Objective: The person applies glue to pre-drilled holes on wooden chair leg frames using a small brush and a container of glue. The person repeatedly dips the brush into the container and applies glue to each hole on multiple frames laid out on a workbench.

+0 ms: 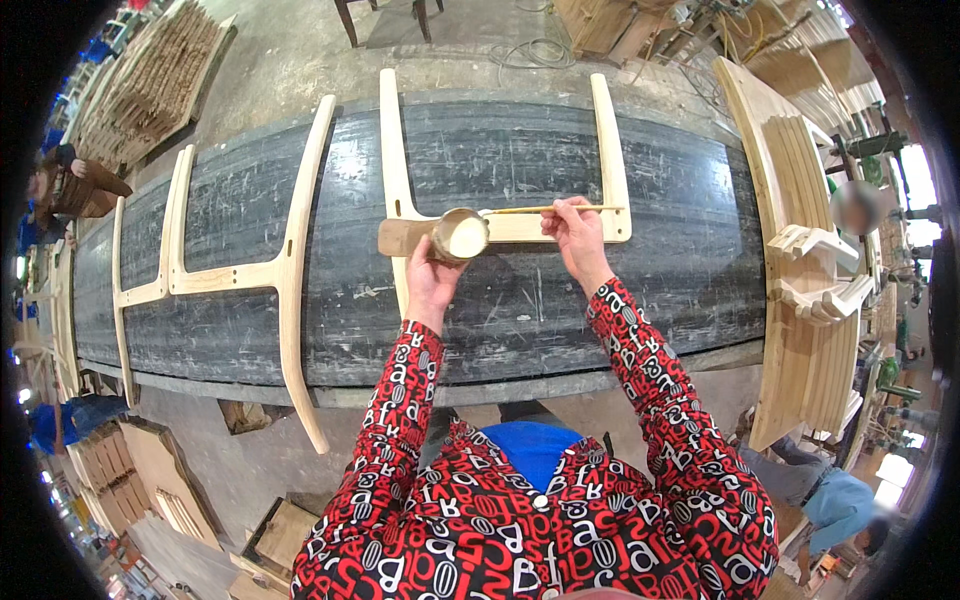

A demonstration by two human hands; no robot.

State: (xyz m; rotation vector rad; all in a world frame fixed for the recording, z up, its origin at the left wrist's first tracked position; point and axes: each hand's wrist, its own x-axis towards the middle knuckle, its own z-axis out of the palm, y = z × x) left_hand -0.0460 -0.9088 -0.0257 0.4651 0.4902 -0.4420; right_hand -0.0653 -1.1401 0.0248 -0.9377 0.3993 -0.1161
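Your stick lies level along the crossbar of the wooden frame, its tip at the cup.

The thin pale stick point(545, 209) runs left to right, its long axis along the crossbar of the H-shaped frame point(610, 150) — your right hand point(575, 228) pinches it near the right end, fingers pressed together round it, while its left end reaches the rim of the cup point(461, 235). The cup sits just left of that crossbar, small and round, tilted toward you with creamy white paste inside; your left hand point(430, 275) wraps it from below, so that hand is nearer the cup. The frame is smooth, pale bare wood, lying flat on a dark, scratched bench point(680, 270). Left of the frame lie more like pieces point(290, 260); right of it stand stacked curved wooden parts point(810, 300).
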